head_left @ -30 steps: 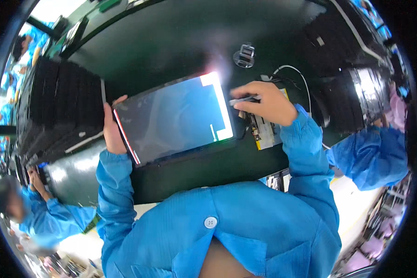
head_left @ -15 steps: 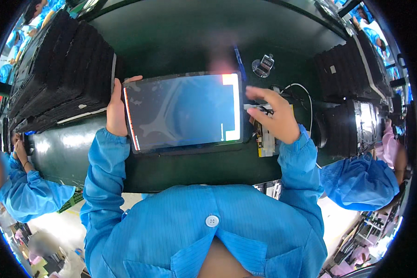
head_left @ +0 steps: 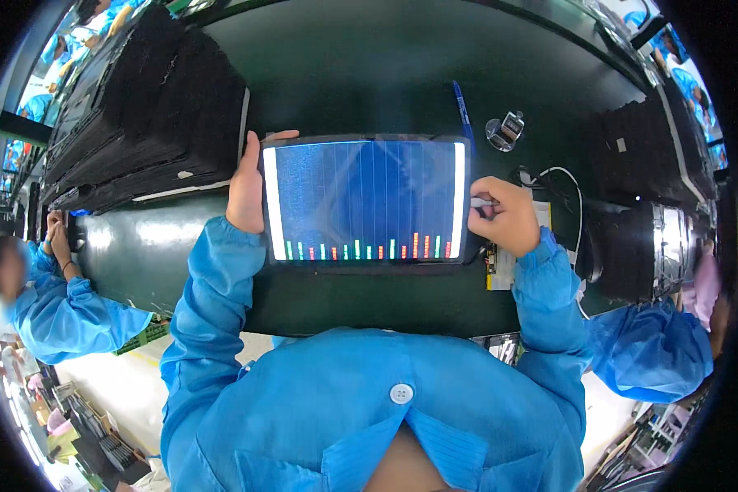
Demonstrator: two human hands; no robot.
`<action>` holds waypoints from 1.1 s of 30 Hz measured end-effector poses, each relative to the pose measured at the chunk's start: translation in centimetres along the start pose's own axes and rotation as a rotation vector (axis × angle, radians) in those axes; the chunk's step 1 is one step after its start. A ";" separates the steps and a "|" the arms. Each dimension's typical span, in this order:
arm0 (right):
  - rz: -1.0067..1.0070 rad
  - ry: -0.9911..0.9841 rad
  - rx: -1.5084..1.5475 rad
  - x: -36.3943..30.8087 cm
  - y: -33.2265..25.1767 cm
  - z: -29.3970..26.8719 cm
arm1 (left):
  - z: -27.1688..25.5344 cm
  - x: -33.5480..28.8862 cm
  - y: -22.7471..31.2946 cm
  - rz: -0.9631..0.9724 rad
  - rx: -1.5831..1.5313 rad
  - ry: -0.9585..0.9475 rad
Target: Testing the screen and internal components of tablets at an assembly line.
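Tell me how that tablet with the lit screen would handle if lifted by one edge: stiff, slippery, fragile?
The tablet looks like a thin flat slab, so it is probably stiff, not floppy. Its glossy lit face suggests a slippery, breakable front. The left hand and right hand grip opposite short edges, which hints that a one-edge lift would be less secure.
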State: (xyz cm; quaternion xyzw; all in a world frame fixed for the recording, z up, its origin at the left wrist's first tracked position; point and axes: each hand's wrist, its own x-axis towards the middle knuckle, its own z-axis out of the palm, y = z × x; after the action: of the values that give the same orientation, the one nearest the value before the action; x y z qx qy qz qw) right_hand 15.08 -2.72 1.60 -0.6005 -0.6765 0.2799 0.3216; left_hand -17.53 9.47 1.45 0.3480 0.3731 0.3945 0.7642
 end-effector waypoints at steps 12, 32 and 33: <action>-0.017 0.005 0.017 -0.1 0.8 0.6 | -0.4 -0.2 0.5 -0.011 -0.030 -0.056; -0.146 0.326 -0.428 0.5 0.5 -2.5 | -0.1 0.0 0.0 -0.062 -0.219 -0.118; -0.215 0.401 -0.553 0.8 1.3 -3.0 | -1.0 0.0 -0.2 -0.059 -0.226 -0.157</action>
State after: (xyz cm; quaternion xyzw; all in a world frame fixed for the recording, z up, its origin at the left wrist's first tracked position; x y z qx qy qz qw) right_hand 18.18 -1.83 2.58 -0.6333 -0.7093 -0.0725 0.3011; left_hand -18.28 9.65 0.86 0.2784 0.2756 0.3830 0.8366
